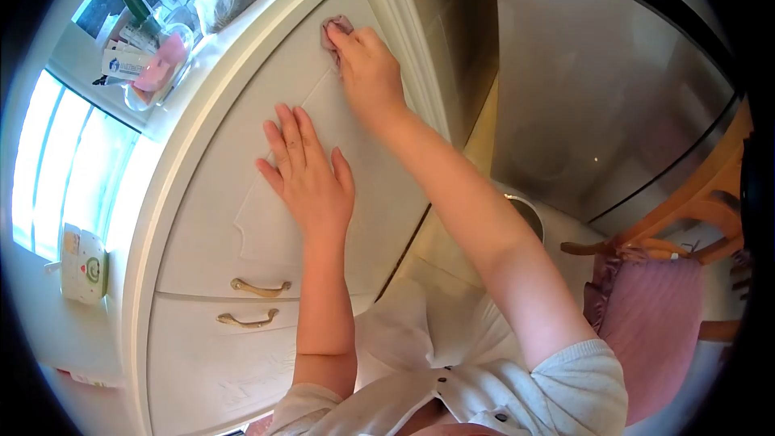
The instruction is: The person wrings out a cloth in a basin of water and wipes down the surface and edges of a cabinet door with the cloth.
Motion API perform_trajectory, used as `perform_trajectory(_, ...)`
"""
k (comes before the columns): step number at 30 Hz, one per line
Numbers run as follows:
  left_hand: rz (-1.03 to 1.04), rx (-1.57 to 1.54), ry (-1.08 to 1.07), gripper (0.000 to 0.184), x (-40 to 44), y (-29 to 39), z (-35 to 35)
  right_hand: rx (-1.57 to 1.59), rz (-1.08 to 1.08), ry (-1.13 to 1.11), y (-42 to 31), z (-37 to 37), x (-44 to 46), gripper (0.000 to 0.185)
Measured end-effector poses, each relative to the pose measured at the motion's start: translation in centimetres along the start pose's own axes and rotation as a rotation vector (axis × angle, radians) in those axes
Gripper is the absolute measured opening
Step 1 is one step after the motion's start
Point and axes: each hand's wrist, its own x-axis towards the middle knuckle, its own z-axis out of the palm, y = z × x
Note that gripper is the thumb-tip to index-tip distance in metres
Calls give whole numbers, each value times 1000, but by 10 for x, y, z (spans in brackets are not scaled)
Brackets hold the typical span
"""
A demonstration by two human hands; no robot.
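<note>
White cabinet door [234, 186], right hand [371, 77] gripping probable cloth [336, 25]

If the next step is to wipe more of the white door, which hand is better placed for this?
Probably the right hand: it holds the cloth against the door, near its far corner. The left hand lies spread nearer the door's middle, with no cloth visible.

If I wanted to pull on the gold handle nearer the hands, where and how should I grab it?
Probably by the middle of its bar, coming from the front of the cabinet door with fingers curled around it. The gold handle is long and slim; its ends meet the door, while the middle seems to bow away, leaving room for fingertips.
</note>
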Motion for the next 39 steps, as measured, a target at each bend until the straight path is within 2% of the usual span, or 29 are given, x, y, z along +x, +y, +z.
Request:
perform_trajectory(7, 11, -49, 28, 72, -2, 1, -6, -74, 212, -23, -1, 7, 11, 16)
perform_trajectory(9, 22, -63, 44, 71, -3, 0, -6, -38, 223, -244, -9, 7, -19, 18)
perform_trajectory(10, 40, -75, 59, 69, -4, -1, -6, -38, 222, -251, -10, 5, -30, 18)
perform_trajectory(12, 41, -108, 60, 68, -7, -2, -8, 1, 64, -156, -8, -1, -50, 19)
perform_trajectory(14, 38, -134, 60, 67, -12, -5, -11, 34, 88, -137, 14, 3, -45, 19)
perform_trajectory(16, 78, -234, 80, 65, -15, -7, -10, 10, 227, 57, 15, 2, -23, 21)
perform_trajectory(17, 74, -232, 82, 65, -16, -9, -10, 13, 225, 53, 12, 4, -15, 21)
perform_trajectory(20, 83, -263, 93, 65, -15, -10, -10, 59, 338, -40, -8, 4, 6, 27)
perform_trajectory(22, 67, -229, 69, 64, -16, -7, -11, 230, 502, -329, -33, -6, -3, 33)
perform_trajectory(23, 58, -227, 63, 64, -17, -7, -12, 108, 169, -319, -16, 3, -26, 32)
perform_trajectory(24, 65, -260, 60, 64, -17, -7, -14, 114, 173, -328, -1, 6, -38, 32)
perform_trajectory(26, 54, -284, 54, 64, -24, -7, -16, -63, -153, -133, 13, -2, -48, 24)
perform_trajectory(27, 40, -356, 64, 63, -31, -4, -15, 31, 75, -147, 13, -6, -47, 15)
perform_trajectory(32, -76, -444, 136, 62, -58, 3, -4, 58, 169, 17, -1, 17, -34, 20)
perform_trajectory(34, -112, -470, 202, 63, -61, 0, -2, -19, 2, -68, -27, 18, -44, 19)
perform_trajectory(35, -120, -464, 202, 63, -62, 0, -1, 259, 402, -197, -48, 15, -47, 20)
perform_trajectory(36, -127, -474, 247, 62, -63, -1, -1, 263, 407, -206, -52, 10, -61, 20)
perform_trajectory(38, -133, -479, 296, 62, -66, -1, 0, 308, 143, -593, -55, 1, -77, 31)
perform_trajectory(39, -132, -489, 317, 62, -68, 0, 0, 488, 404, -747, -56, -5, -66, 36)
